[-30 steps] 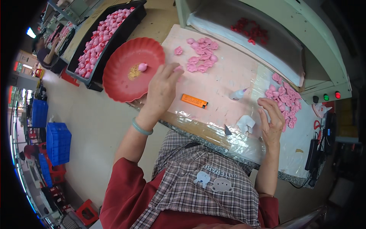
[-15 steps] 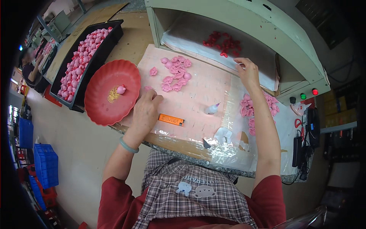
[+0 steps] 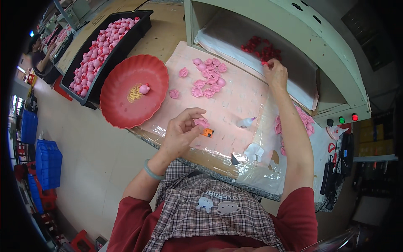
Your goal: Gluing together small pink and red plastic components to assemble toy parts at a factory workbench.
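Note:
My left hand (image 3: pixel 181 133) pinches a pink ruffled petal piece (image 3: pixel 202 122) between thumb and fingers, above the pink-covered table, partly over a flat orange case (image 3: pixel 208 132). At the front of a pale green cabinet's opening, my right hand (image 3: pixel 276 76) has its fingertips closed on a small red piece (image 3: pixel 265 63). More red pieces (image 3: pixel 261 47) lie deeper on the cabinet's white-lined floor. Several pink petal pieces (image 3: pixel 210 77), some with balls among them, are spread on the table. A red scalloped dish (image 3: pixel 119 107) holds one pink ball piece (image 3: pixel 144 88).
A black tray (image 3: pixel 136 40) full of pink and red pieces stands at the far left. Beside my right forearm are a small bottle (image 3: pixel 246 122), white scraps (image 3: pixel 253 152) and a pink pile (image 3: pixel 304 119). The green cabinet (image 3: pixel 289 21) arches overhead. Another person sits far left.
My left hand has moved right from beside the dish and lifted a pink petal piece. My right hand has reached the red pieces and closed on one. The whole view has shifted slightly.

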A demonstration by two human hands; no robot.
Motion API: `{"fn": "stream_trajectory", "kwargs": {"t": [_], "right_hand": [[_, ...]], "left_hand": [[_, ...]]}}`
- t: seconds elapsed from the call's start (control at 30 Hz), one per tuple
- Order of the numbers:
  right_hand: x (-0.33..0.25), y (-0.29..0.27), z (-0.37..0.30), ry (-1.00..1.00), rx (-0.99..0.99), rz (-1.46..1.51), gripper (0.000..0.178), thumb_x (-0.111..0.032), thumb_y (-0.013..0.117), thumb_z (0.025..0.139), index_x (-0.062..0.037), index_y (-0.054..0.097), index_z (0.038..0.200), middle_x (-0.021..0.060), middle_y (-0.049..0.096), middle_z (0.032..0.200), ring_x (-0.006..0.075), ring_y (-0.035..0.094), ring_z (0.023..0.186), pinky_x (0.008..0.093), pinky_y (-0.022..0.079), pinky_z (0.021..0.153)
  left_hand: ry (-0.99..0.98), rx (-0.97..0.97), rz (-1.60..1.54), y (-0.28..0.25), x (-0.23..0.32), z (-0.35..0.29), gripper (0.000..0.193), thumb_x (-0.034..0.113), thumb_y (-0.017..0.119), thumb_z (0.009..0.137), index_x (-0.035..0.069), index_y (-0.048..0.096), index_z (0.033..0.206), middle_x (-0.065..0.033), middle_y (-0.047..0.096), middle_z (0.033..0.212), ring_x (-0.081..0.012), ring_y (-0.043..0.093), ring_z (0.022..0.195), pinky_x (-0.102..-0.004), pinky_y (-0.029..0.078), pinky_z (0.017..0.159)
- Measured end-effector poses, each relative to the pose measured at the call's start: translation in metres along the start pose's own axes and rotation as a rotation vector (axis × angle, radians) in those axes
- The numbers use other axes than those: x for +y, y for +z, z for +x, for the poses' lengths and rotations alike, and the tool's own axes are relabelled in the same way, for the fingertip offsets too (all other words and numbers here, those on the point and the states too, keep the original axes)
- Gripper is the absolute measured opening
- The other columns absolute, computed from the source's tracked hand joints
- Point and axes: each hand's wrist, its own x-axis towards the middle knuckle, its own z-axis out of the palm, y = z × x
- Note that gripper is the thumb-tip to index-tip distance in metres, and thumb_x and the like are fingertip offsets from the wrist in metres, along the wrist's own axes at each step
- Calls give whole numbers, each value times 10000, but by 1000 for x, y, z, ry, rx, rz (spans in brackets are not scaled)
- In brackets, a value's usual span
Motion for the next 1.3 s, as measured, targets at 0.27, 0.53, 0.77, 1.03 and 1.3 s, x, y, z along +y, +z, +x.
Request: {"fn": "stream_trajectory", "kwargs": {"t": [0.27, 0.53, 0.77, 1.03, 1.3], "right_hand": [[-4, -76, -55, 114, -57, 555, 168, -57, 657, 853, -50, 686, 1018, -37, 625, 821, 43, 513, 680, 200, 443, 617], [-48, -153, -177, 260, -303, 960, 209, 7, 618, 877, 41, 650, 1080, 54, 629, 991, 90, 562, 777, 232, 450, 703], [-81, -152, -235, 401, -520, 1115, 236, 57, 617, 868, 48, 640, 1103, 93, 651, 1001, 137, 635, 862, 248, 513, 760], [-101, -134, -254, 314, -551, 1102, 269, 24, 677, 854, 40, 619, 1116, 56, 650, 928, 109, 636, 852, 229, 520, 748], [-108, -123, -258, 138, -497, 822, 181, -39, 663, 880, 14, 667, 1053, 46, 677, 859, 83, 627, 736, 197, 484, 631]], "left_hand": [[-156, -140, -145, 11, -10, -11, 334, -14, 634, 877, 2, 591, 1208, -129, 652, 1122, -118, 641, 828, -230, 516, 699], [-161, -290, -309, 35, -13, -24, 413, -20, 633, 877, -29, 546, 1281, -156, 626, 1202, -134, 627, 915, -254, 531, 795], [-60, -319, -266, 50, -16, -32, 404, -47, 632, 875, -25, 544, 1268, -91, 636, 1104, -131, 633, 985, -242, 522, 841], [40, -306, -172, 51, -31, -34, 339, -43, 664, 851, -7, 621, 1185, -62, 573, 1132, -115, 618, 963, -231, 529, 816], [32, -296, 67, 57, -23, -39, 440, -68, 658, 844, 10, 586, 1270, -73, 514, 1229, -121, 586, 988, -254, 521, 875]]}}
